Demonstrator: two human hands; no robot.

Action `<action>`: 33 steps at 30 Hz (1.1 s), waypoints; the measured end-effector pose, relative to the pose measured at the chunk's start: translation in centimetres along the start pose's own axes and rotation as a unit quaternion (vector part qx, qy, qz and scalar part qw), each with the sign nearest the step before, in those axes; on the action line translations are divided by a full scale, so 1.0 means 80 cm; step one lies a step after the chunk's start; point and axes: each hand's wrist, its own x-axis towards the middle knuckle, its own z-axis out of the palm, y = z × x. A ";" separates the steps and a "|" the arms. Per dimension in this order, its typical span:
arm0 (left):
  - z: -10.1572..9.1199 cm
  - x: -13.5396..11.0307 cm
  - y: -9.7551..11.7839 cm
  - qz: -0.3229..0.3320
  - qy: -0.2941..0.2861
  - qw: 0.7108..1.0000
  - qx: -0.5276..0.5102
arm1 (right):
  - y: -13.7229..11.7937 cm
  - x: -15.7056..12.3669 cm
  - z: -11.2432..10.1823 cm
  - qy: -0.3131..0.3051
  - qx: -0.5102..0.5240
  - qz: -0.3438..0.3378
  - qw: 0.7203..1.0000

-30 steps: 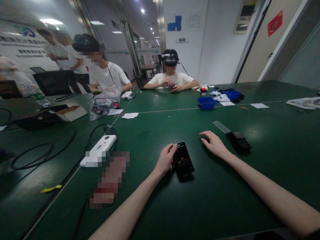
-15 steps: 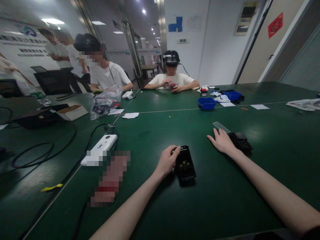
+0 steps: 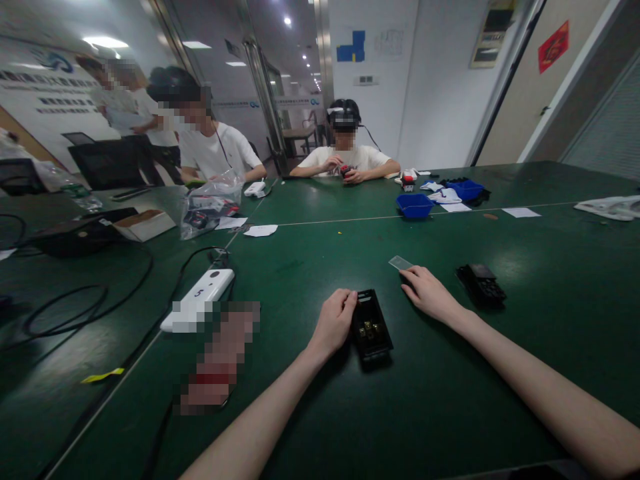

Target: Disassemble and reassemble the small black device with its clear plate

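My left hand (image 3: 336, 319) grips the left edge of a black rectangular box (image 3: 383, 337) lying on the green table. The box is open on top, and several small brass-coloured metal pieces (image 3: 369, 328) show inside it. Further right, my right hand (image 3: 425, 290) holds a thin clear plastic strip (image 3: 399, 263) by its near end, fingers closed on it. The strip points away to the upper left, just over the table. To the right of that hand lies a black part (image 3: 481, 285) with a blocky, ridged surface, touched by neither hand.
On the left are a white power bank (image 3: 200, 300), a blurred-out reddish object (image 3: 223, 357) and black cables (image 3: 150, 267). A clear plastic bag (image 3: 213, 203) and a blue tray (image 3: 414, 207) stand farther back. Two people in headsets sit across the table (image 3: 310, 267).
My right hand has moved left from beside the black part, bringing the clear strip with it. My left hand stays at the box's edge.
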 end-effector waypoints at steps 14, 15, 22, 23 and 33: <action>0.002 0.005 -0.015 -0.055 0.007 0.997 -0.057 | -0.019 -0.003 -0.006 -0.023 0.024 -0.019 0.999; 0.002 0.005 -0.016 -0.060 0.005 0.996 -0.061 | -0.021 -0.003 -0.007 -0.028 0.029 -0.030 0.999; 0.001 0.006 -0.012 -0.077 -0.011 0.993 -0.093 | -0.041 -0.006 -0.014 -0.070 -0.004 -0.084 0.994; 0.001 0.006 -0.011 -0.085 -0.016 0.991 -0.099 | -0.044 -0.007 -0.016 -0.077 -0.010 -0.081 0.994; 0.002 0.005 -0.009 -0.065 -0.010 0.995 -0.075 | -0.059 -0.012 -0.018 -0.067 0.001 -0.087 0.994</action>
